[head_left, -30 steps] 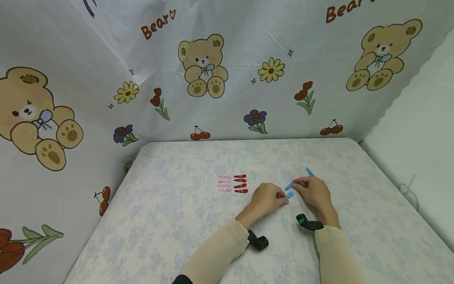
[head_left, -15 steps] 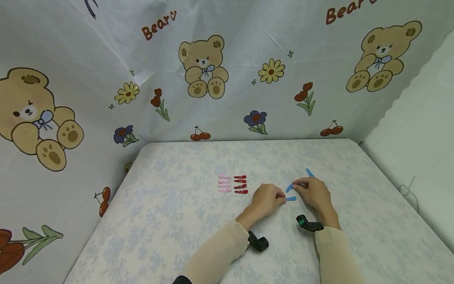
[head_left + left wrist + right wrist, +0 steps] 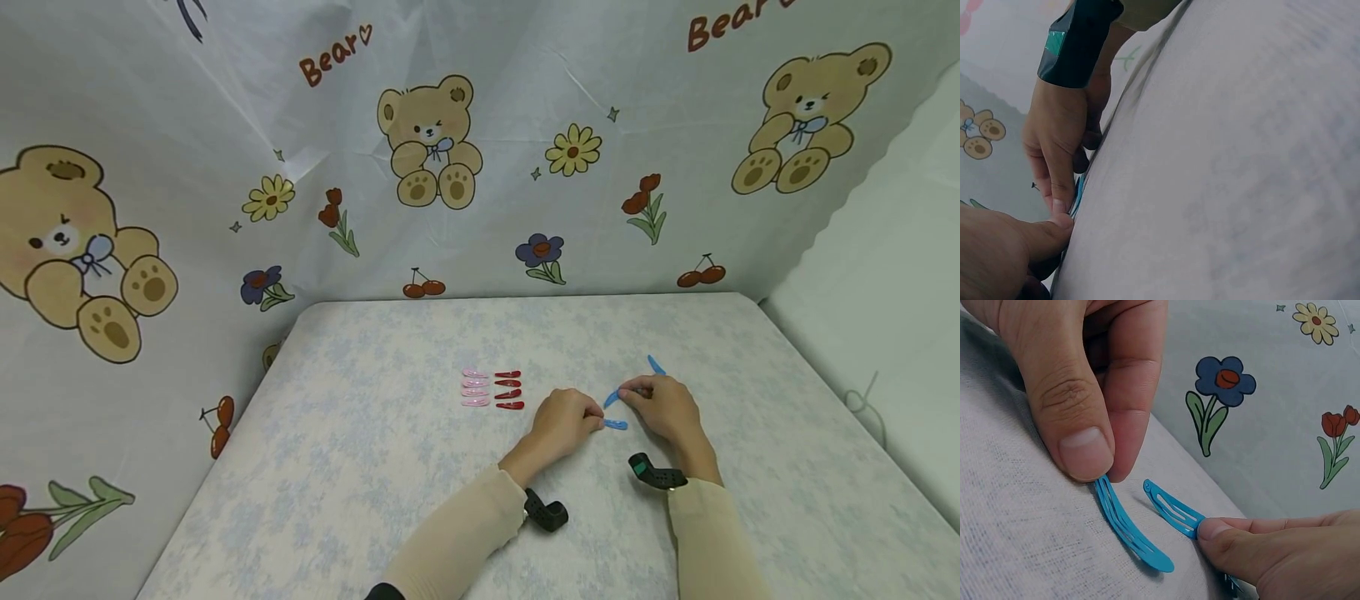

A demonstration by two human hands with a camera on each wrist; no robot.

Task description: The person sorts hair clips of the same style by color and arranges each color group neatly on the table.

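In the head view, my left hand pinches one end of a blue snap hair clip between thumb and fingertip. Its free end points right, low over the table. My right hand pinches a second blue hair clip, which slants down to the left. The right wrist view shows both close up: the left hand's thumb covers the end of the nearer clip, and the right hand holds the slotted clip behind it. Beyond the right hand lies a third blue hair clip.
Left of the hands, pink hair clips and red hair clips lie in two neat columns. All rest on a pale patterned tablecloth. A bear-printed curtain hangs behind the table, and a thin cable shows at right.
The clip in my left hand has swung from slanting up to nearly level and sits a little nearer me. The right hand's clip has barely shifted.
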